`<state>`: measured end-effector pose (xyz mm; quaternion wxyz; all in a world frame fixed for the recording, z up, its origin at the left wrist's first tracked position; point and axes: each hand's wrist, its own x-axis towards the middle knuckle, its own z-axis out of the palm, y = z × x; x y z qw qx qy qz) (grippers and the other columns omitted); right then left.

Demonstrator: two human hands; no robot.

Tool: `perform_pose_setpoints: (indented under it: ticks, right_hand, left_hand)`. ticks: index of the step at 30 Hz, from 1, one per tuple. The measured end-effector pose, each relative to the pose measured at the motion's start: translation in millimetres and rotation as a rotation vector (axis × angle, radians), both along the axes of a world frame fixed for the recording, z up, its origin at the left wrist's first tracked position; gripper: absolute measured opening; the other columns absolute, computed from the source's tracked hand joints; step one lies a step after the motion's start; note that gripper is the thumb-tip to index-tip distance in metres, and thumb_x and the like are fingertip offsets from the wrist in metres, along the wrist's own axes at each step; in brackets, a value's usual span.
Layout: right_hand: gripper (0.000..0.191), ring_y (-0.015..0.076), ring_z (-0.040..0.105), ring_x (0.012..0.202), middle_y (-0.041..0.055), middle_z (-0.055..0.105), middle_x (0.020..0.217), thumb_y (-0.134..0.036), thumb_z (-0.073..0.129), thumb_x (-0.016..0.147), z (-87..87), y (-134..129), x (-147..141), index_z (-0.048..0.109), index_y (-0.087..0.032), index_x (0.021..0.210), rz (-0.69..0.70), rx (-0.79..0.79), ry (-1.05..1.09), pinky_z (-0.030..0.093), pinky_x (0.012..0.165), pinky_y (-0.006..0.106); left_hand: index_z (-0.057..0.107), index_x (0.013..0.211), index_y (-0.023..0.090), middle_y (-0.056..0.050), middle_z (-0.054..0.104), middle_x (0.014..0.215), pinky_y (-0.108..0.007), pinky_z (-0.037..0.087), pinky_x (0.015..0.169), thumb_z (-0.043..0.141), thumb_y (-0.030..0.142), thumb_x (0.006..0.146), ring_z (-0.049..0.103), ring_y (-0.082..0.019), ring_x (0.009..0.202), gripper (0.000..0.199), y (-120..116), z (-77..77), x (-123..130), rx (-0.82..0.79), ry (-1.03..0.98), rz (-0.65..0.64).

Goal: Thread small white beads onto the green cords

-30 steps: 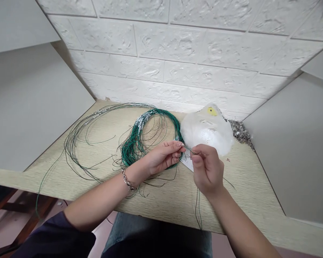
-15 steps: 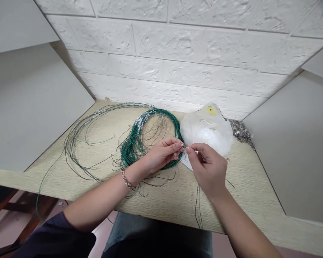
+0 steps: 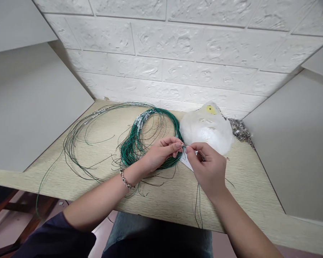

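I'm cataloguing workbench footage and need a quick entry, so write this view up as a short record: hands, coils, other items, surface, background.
Left hand: thumb and forefinger pinching thin wire
Right hand: pinching close beside the left; whether on the same strand is too small to tell
Coils: dense green coil, partly behind the left hand; looser coil farther left
Other items: white card, partly hidden by the right hand; translucent plastic piece
Surface: pale table
Background: white wall
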<state>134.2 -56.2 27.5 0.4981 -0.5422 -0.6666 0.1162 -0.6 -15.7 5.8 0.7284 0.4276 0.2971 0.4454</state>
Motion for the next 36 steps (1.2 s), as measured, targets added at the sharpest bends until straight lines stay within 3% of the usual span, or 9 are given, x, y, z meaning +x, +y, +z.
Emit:
perform_pose_setpoints:
  ticks: [11, 24, 36]
  right_hand:
    - [0.010, 0.0042, 0.038, 0.041, -0.0050, 0.053, 0.054, -0.020, 0.053, 0.076, -1.6, 0.8, 0.7, 0.055, -0.017, 0.067, 0.010, 0.114, -0.098, 0.034, 0.042, 0.018]
    - [0.011, 0.0052, 0.040, 0.043, -0.0046, 0.054, 0.056, -0.022, 0.051, 0.078, -1.4, 1.0, 1.7, 0.054, -0.018, 0.068, -0.004, 0.070, -0.106, 0.034, 0.044, 0.019]
    - [0.009, 0.0063, 0.050, 0.051, -0.0027, 0.058, 0.062, -0.021, 0.051, 0.080, -2.6, 1.0, 1.5, 0.056, -0.018, 0.073, 0.071, 0.071, -0.084, 0.040, 0.049, 0.019]
  left_hand:
    - [0.063, 0.071, 0.015, 0.002, 0.054, 0.062, -0.019, 0.036, 0.054, 0.063, 0.028, 0.069, 0.045, -0.006, 0.056, 0.013, 2.3, 2.8, -4.9, 0.217, 0.244, 0.073]
    - [0.062, 0.074, 0.016, 0.002, 0.054, 0.064, -0.019, 0.036, 0.055, 0.061, 0.029, 0.071, 0.044, -0.006, 0.057, 0.014, 2.6, 1.8, -4.3, 0.246, 0.261, 0.054]
    - [0.063, 0.074, 0.016, 0.002, 0.055, 0.064, -0.019, 0.035, 0.054, 0.061, 0.029, 0.071, 0.044, -0.006, 0.055, 0.013, 2.1, 2.4, -4.1, 0.254, 0.257, 0.080]
